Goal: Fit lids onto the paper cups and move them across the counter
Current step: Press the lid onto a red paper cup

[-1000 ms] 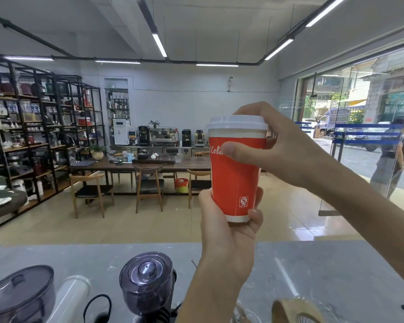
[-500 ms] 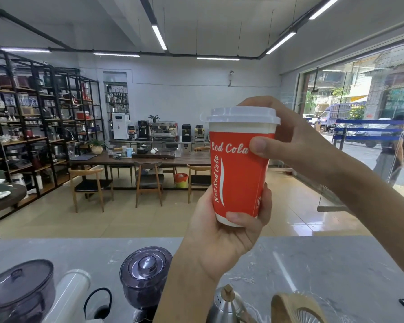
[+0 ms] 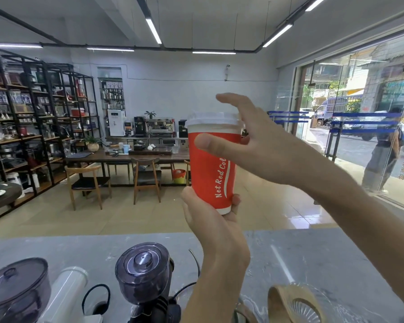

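Two hands: both raised above the counter, one red paper cup between them.
Nearest row: dark smoke-tinted pot lid [image 3: 14, 285] at the lower left; white cylinder [image 3: 67, 292] lying beside it; grinder hopper [image 3: 142, 271] with a domed tinted lid; wooden-rimmed strainer [image 3: 296, 304] at the lower right.
Counter [image 3: 324, 259]: grey marble, running across the whole lower view.
Left hand [image 3: 210, 220]: clasped around the bottom of the cup, thumb on the near left side, fingertips showing at the right of the base; it alone carries the cup.
Paper cup [image 3: 211, 169]: red, held in the air above the counter's far edge; long axis close to vertical, top leaning slightly left, mouth up, base down in the palm; white lettering runs up the wall.
Lid [image 3: 214, 121]: white, blurred, seated across the cup's mouth; how firmly it sits cannot be told.
Right hand [image 3: 254, 141]: spread wide and holding nothing; thumb lies across the front of the cup's upper wall, fingers arch over and behind the lid without a clear touch.
Far room: long wooden table [image 3: 126, 155] with chairs, black shelving [image 3: 33, 117] along the left wall, glass shopfront [image 3: 359, 117] on the right.
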`<state>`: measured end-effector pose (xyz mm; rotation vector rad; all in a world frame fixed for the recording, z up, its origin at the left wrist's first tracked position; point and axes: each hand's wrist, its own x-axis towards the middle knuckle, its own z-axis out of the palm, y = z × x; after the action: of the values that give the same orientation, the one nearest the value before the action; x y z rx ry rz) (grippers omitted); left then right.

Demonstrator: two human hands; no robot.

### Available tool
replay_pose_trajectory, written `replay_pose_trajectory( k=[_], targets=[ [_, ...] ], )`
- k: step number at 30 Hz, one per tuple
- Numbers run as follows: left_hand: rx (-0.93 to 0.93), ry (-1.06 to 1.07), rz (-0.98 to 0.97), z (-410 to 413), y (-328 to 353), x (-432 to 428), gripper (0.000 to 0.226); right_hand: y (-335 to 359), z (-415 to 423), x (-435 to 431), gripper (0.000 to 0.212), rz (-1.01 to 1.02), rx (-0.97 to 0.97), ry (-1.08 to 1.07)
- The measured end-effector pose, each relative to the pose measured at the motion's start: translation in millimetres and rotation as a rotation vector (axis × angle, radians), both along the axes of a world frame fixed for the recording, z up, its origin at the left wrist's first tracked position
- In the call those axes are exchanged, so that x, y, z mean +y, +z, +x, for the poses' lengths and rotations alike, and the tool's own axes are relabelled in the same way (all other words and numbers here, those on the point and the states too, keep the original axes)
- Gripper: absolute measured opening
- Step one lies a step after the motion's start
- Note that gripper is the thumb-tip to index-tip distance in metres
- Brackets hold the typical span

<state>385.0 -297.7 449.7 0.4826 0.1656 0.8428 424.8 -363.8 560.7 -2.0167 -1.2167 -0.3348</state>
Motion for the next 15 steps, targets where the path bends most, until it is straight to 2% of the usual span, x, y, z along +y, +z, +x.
replay_pose_trajectory(
  k=[2, 6, 8, 10, 13, 15],
  targets=[
    [0.009, -0.022, -0.007, -1, -1, -1, 0.025, -7, -1, 9, 0.098, 0.032, -0.05, -0.055],
    [-0.085, -0.028, -0.025, -7, 0, -2, 0.025, -13, 4, 12, 0.066, 0.131, -0.14, -0.08],
    [-0.109, -0.157, -0.063, -11, 4, 1, 0.028, -11, 7, 5, 0.06, 0.174, -0.072, 0.013],
    [-0.111, -0.303, -0.034, -16, 10, 6, 0.038, -8, 8, -4, 0.056, 0.217, 0.052, 0.165],
    [-0.135, -0.471, 0.018, -21, 11, 12, 0.041, -5, 14, -19, 0.05, 0.262, 0.215, 0.392],
    [-0.176, -0.604, 0.027, -25, 9, 14, 0.044, -6, 22, -27, 0.05, 0.258, 0.271, 0.468]
  ],
)
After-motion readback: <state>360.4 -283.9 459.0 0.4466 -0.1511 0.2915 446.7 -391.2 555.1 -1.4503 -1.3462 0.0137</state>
